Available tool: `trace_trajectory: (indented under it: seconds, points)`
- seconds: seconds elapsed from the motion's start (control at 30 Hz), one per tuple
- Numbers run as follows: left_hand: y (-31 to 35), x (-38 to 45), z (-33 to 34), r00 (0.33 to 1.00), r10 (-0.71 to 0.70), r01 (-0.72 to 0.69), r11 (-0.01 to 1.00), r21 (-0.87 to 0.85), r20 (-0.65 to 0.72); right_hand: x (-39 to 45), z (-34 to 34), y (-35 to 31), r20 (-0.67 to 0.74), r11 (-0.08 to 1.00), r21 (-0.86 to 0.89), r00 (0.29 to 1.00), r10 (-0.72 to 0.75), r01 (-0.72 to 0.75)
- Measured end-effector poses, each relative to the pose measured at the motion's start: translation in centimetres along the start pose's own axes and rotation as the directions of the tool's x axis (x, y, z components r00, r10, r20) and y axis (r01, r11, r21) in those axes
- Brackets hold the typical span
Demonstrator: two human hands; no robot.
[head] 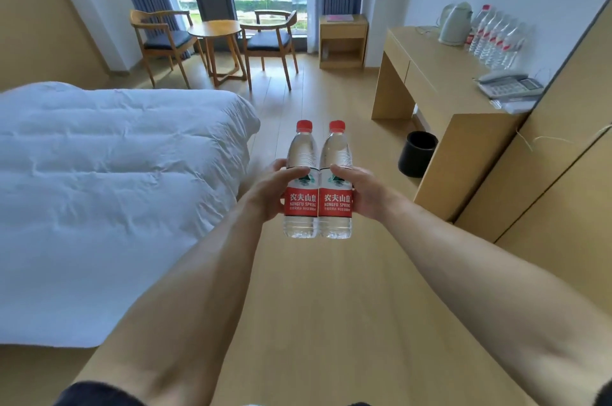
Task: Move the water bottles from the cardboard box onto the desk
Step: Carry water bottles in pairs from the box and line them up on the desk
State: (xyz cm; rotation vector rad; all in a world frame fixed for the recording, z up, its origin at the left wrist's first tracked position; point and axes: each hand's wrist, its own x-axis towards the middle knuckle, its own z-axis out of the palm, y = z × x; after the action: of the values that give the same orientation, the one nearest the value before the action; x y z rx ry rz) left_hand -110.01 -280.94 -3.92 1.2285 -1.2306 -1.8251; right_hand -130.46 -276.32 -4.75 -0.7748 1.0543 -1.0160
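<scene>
Two water bottles are held upright at the centre of the view, side by side and touching, above the wooden floor [298, 289]. The left bottle [300, 183] is gripped by the left hand [270, 195], whose fingers [280, 164] are curled round its far side while the thumb is laid across the label. The right bottle [335, 183] is gripped in the same way by the right hand [366, 192], its thumb pressed on the front. Both bottles are capped in red and carry red labels.

At 9 o'clock a bed [109, 180] with white bedding is seen. At 3 o'clock a black waste bin [416, 154] is set on the floor beside the table [440, 81]. Farther off, at 2 o'clock, a telephone [508, 83], a row of bottles [495, 38] and a kettle [453, 23] are ranged along the table's far edge against the wall. At 12 o'clock two chairs and a small round table [213, 28] are placed before the window.
</scene>
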Motion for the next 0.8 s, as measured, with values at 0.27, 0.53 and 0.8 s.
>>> trace_trajectory:
  seconds: [0.27, 0.53, 0.8]
  points:
    - [4.1, 13.8, -2.2, 0.996, -0.076, 0.072, 0.994, 0.077, 0.052, 12.0, -4.6, -4.5, -0.146, 0.993, -0.108, 0.989, 0.029, -0.045]
    - [10.0, 29.9, -5.3, 0.971, -0.096, 0.060, 0.985, 0.165, 0.221, 24.4, -7.8, -9.7, -0.270, 0.994, -0.103, 0.963, 0.000, -0.029]
    - [17.4, 43.2, -6.1, 0.917, -0.095, 0.011, 0.977, 0.214, 0.388, 34.3, -10.8, -16.3, -0.403, 0.992, -0.128, 0.913, -0.067, 0.016]
